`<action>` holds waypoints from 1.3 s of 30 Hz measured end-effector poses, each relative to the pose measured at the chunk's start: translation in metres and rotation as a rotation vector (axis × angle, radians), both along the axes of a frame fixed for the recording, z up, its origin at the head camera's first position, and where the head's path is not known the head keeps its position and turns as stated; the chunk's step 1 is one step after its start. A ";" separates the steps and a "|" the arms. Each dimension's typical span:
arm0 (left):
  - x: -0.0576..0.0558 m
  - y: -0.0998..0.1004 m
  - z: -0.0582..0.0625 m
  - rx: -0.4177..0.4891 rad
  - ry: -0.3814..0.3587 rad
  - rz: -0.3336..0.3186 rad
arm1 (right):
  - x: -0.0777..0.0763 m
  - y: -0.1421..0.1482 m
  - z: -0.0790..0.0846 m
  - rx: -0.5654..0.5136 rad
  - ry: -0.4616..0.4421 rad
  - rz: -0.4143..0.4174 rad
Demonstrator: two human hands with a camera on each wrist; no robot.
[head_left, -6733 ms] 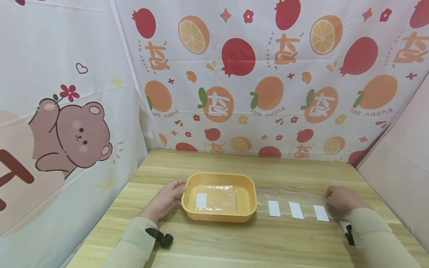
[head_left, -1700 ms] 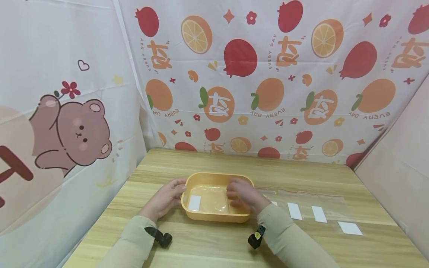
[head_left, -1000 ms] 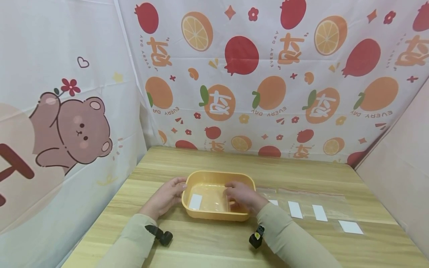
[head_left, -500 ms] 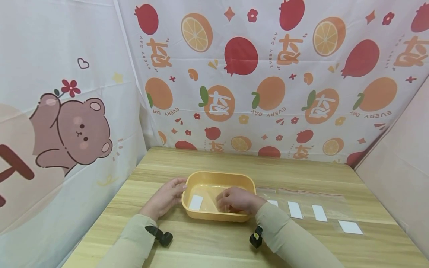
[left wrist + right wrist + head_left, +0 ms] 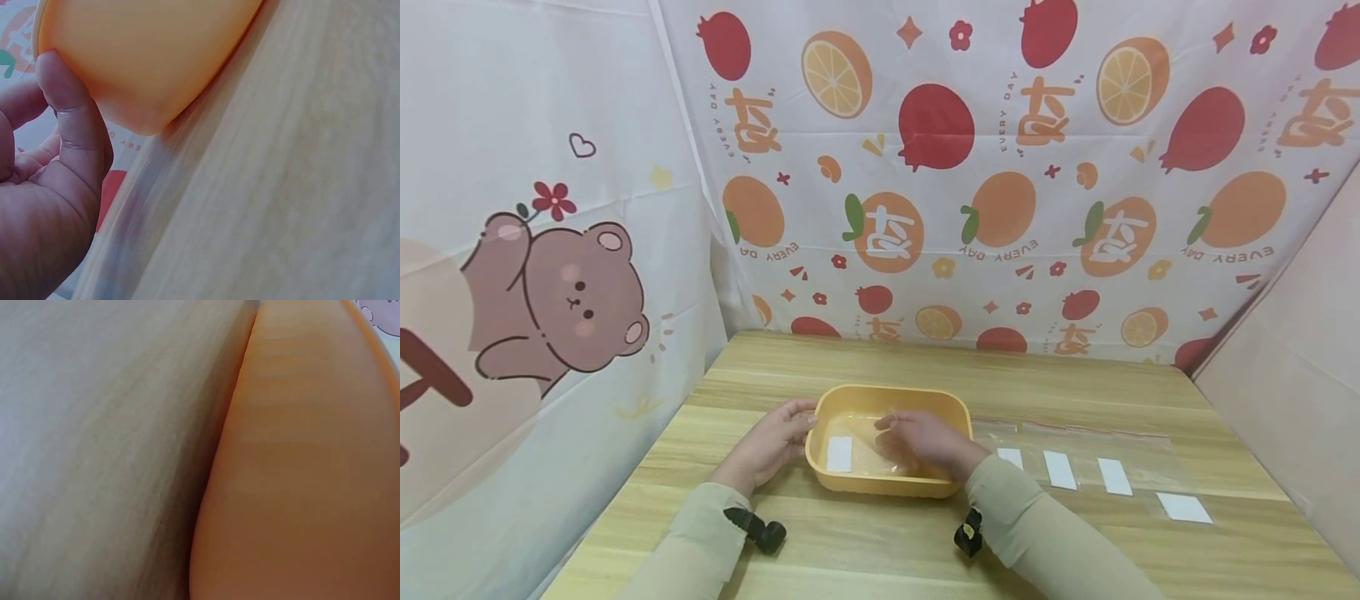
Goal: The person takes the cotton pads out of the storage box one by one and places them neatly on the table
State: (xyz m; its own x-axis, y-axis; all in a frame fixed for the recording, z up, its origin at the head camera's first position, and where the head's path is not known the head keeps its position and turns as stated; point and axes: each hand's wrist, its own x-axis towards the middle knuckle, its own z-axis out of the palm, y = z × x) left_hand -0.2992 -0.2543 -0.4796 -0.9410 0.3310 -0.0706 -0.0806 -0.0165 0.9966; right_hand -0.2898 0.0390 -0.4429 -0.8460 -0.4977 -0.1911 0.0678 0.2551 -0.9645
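A yellow plastic basin (image 5: 887,487) stands on the wooden table. My left hand (image 5: 771,446) holds its left end, the thumb against the outer wall near the rim in the left wrist view. Inside the basin lies a clear zip bag (image 5: 861,425) with a white label (image 5: 839,454). My right hand (image 5: 925,442) reaches over the near right side into the basin, and its fingers appear to pinch the bag's right part, though blur and film hide the exact contact. The right wrist view shows only the basin's outer wall (image 5: 300,462) and the table.
Several clear zip bags (image 5: 1142,446) lie overlapped in a row right of the basin. Their white labels (image 5: 1060,470) show, the rightmost label (image 5: 1183,507) turned sideways. Printed cloth walls (image 5: 1000,125) stand behind and at both sides of the table (image 5: 865,554).
The right hand went from the rightmost laid-out bag into the basin, then moved slightly left there. The bag's film has been disturbed and its label straightened. The left hand stayed at the basin.
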 end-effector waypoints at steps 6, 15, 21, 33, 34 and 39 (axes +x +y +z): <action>0.000 0.000 0.000 0.002 -0.007 0.005 | -0.001 -0.002 0.004 -0.069 -0.019 -0.045; 0.000 0.001 0.001 -0.002 -0.024 0.022 | -0.004 0.003 0.013 -0.059 0.060 -0.087; 0.001 0.001 0.002 0.008 -0.017 0.007 | -0.004 0.014 0.023 -0.032 0.077 -0.087; 0.002 0.000 0.001 0.006 -0.009 0.011 | -0.005 0.051 0.055 -0.005 0.039 -0.053; 0.003 -0.001 0.001 0.006 -0.008 0.012 | -0.005 0.055 0.057 -0.005 0.038 -0.051; 0.001 0.001 0.001 0.009 -0.008 0.020 | -0.005 0.080 0.071 0.016 0.056 -0.044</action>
